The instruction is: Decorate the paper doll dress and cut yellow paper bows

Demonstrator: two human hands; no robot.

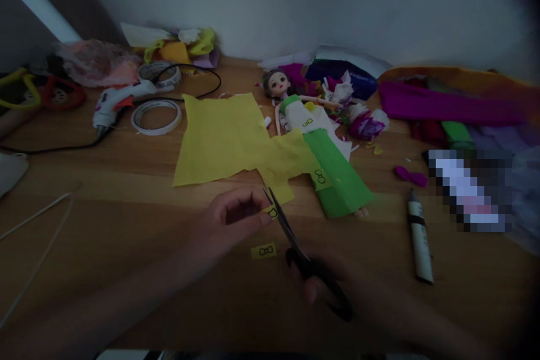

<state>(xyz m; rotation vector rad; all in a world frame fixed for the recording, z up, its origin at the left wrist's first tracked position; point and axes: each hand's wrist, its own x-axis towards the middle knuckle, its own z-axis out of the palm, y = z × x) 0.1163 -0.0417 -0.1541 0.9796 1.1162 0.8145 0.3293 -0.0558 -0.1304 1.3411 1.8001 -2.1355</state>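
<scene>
Pinched between the thumb and fingers of my left hand [234, 216] is a small yellow paper piece [272, 212] with a black drawn outline. My right hand [324, 275] is closed around the black handles of a pair of scissors [289, 230], whose slightly parted blades are at the paper piece. Below lies another small yellow piece [264, 250] with a drawn bow. Beyond my hands, a large sheet of yellow paper [223, 140] overlaps a doll [278, 84] in a green paper skirt [337, 180]. A further drawn bow marks the sheet's corner on the skirt.
A marker [419, 239] and a purple paper bow [411, 175] lie at right. Rolled coloured paper [447, 104] sits behind them. At left are a glue gun [116, 102] with its cord, tape rolls [156, 117] and a white wire [50, 253]. Paper scraps [371, 124] surround the doll.
</scene>
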